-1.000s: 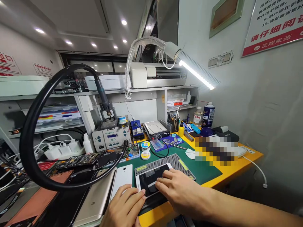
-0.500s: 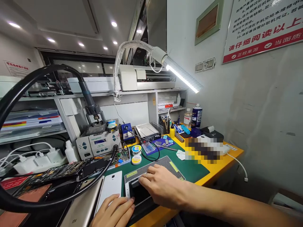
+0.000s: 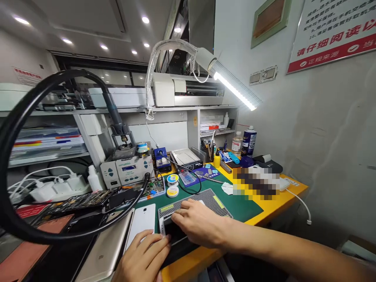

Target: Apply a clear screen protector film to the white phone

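Observation:
A white-framed smartphone (image 3: 176,232) with a dark screen lies across a grey perforated metal mat (image 3: 207,199), near the front edge of the bench. My left hand (image 3: 145,254) rests at the phone's near left corner, its fingers stretched out and the fingertips touching the frame. Over the screen lies my right hand (image 3: 201,223), palm down with the fingers bent and pressed together. Whatever is under those fingertips is hidden. Beside my left hand are a white phone back (image 3: 143,221) and a gold phone back cover (image 3: 105,250).
A thick black hose (image 3: 88,235) loops over the left side of the bench. Soldering wire spools (image 3: 172,191), a tray of circuit parts (image 3: 155,190) and a rework station (image 3: 126,172) stand behind. A lit lamp (image 3: 235,92) hangs above. A yellow bottle (image 3: 216,160) is farther back.
The whole view has shifted slightly, with the scene moving right and upward. Both hands stay on the phone in nearly the same pose.

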